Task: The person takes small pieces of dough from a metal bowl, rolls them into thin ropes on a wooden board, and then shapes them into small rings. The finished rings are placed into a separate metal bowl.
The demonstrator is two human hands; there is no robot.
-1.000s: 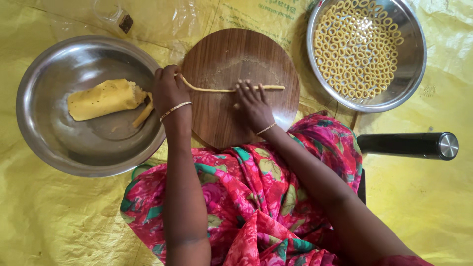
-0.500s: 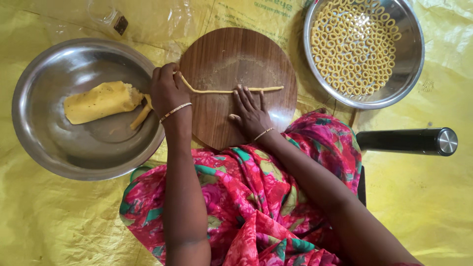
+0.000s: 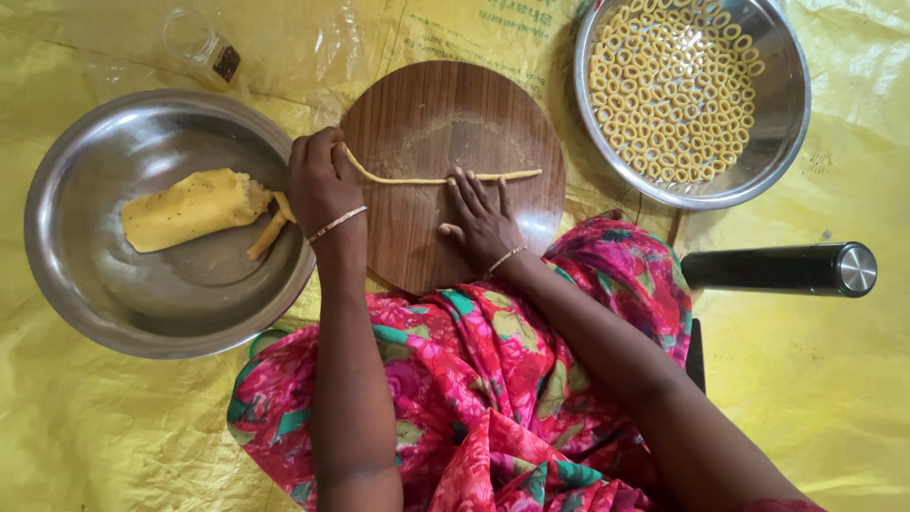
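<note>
A thin yellow dough rope (image 3: 417, 178) lies across a round wooden board (image 3: 445, 114). My left hand (image 3: 320, 180) pinches the rope's left end at the board's left edge. My right hand (image 3: 482, 216) rests flat on the board, fingers spread, fingertips touching the rope near its middle. A lump of yellow dough (image 3: 190, 209) with a small rolled piece beside it sits in a large steel bowl (image 3: 104, 303) to the left.
A steel bowl (image 3: 787, 123) at the upper right holds several small dough rings. A black cylinder with a metal cap (image 3: 782, 269) lies at the right. A small clear jar (image 3: 201, 43) lies at the top left. Yellow plastic sheet (image 3: 114, 436) covers the floor.
My right hand has slid back toward me along the board, with the fingers now at the rope's near side. The left hand keeps its hold on the rope's end.
</note>
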